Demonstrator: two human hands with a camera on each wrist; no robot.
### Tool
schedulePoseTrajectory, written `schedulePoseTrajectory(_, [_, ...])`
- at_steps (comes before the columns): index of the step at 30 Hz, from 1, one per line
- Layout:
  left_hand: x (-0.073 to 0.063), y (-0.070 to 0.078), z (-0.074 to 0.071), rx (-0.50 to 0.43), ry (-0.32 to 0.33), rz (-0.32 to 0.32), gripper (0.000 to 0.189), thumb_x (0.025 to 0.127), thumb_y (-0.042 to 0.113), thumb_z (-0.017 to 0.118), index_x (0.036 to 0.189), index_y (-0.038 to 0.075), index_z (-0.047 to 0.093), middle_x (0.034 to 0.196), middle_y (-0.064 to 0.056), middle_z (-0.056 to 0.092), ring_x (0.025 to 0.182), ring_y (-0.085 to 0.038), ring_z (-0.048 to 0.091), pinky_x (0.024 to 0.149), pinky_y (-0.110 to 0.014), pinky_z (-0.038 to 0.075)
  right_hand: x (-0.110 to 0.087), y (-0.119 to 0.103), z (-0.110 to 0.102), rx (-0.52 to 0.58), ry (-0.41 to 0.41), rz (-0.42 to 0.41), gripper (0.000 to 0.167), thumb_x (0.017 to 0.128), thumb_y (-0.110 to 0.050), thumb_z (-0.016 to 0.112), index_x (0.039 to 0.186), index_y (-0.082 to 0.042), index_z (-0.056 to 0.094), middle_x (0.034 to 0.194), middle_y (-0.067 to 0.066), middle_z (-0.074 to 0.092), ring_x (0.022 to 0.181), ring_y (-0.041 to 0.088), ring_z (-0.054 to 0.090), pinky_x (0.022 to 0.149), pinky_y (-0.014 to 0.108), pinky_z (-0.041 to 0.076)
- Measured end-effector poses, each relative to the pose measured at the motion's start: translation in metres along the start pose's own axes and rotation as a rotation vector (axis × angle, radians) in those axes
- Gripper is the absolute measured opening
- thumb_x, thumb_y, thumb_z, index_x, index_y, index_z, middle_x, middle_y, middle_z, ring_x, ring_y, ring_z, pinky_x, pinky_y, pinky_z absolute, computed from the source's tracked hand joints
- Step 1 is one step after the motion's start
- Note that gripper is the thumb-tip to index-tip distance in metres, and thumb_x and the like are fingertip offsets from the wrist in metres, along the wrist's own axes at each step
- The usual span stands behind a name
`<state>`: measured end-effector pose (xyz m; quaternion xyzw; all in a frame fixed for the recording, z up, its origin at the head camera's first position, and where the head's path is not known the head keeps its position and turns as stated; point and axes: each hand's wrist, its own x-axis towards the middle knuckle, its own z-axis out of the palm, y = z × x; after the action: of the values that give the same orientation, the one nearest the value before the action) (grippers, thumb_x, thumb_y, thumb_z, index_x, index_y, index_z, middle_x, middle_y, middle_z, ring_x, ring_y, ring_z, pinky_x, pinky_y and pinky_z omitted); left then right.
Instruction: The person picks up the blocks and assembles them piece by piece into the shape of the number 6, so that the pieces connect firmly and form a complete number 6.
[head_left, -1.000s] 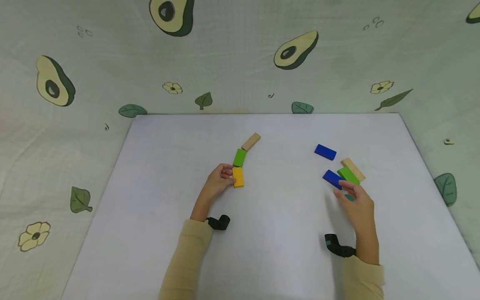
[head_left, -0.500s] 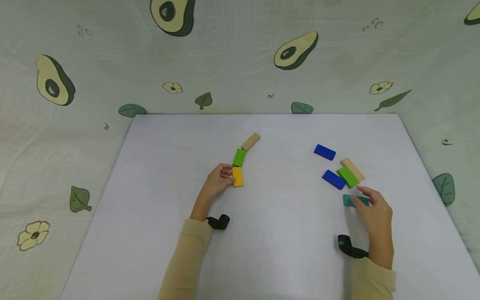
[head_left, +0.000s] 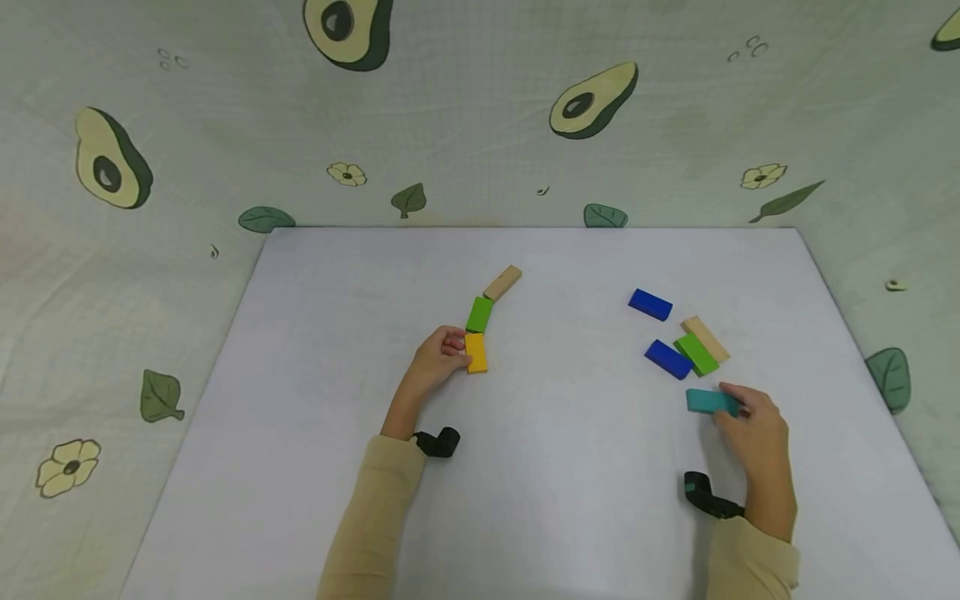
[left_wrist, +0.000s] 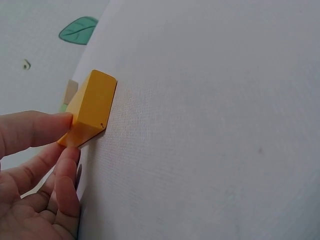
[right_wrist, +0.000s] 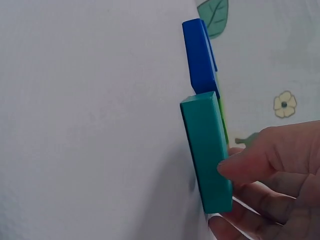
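My left hand [head_left: 435,360] pinches a yellow block [head_left: 477,353] at its left side; in the left wrist view the thumb lies against the yellow block [left_wrist: 98,98] and another fingertip touches it lower down. Beyond it, a green block [head_left: 480,315] and a natural wood block [head_left: 502,283] continue a bent line. On the right, my right hand [head_left: 759,429] holds a teal block [head_left: 705,401] by its right end. The right wrist view has the thumb on the face of the teal block [right_wrist: 207,150], with the other fingers partly hidden behind it.
Near the right hand, a blue block [head_left: 668,359] touches a second green block [head_left: 696,354], which lies against another natural wood block [head_left: 708,337]. A second blue block [head_left: 650,304] sits farther back. The white tabletop [head_left: 360,283] ends at an avocado-print cloth [head_left: 465,100].
My right hand has moved right and toward me, away from the blue block, and now grips the teal block's right end. The left hand stays at the yellow block.
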<state>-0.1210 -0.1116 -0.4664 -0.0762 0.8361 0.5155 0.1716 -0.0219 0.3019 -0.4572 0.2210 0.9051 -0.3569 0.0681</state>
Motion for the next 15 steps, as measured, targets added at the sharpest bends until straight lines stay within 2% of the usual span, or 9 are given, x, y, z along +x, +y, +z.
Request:
schedulePoseTrajectory(10, [-0.0009,0.0006,-0.0011,-0.004,-0.009,-0.006,0.042,0.082,0.008,0.066,0.121,0.008,0.052,0.103,-0.008,0.055,0.092,-0.019,0.050,0.079,-0.026,0.044,0.0011,0.0046,0.0021,-0.051,0.018,-0.034,0.046,0.084,-0.004,0.053,0.128,0.008,0.047,0.130,0.032,0.036,0.112,0.045,0.038,0.088,0.056,0.035])
schedulePoseTrajectory(15, [-0.0010,0.0011,-0.0012,0.002,-0.012,0.001,0.042,0.082,0.007,0.066,0.122,0.007,0.052,0.103,-0.009,0.055,0.091,-0.019,0.050,0.079,-0.026,0.043,-0.0008,0.0057,0.0012,-0.080,0.003,-0.048,0.044,0.084,-0.003,0.055,0.125,0.009,0.048,0.126,0.033,0.036,0.109,0.045,0.037,0.085,0.055,0.034])
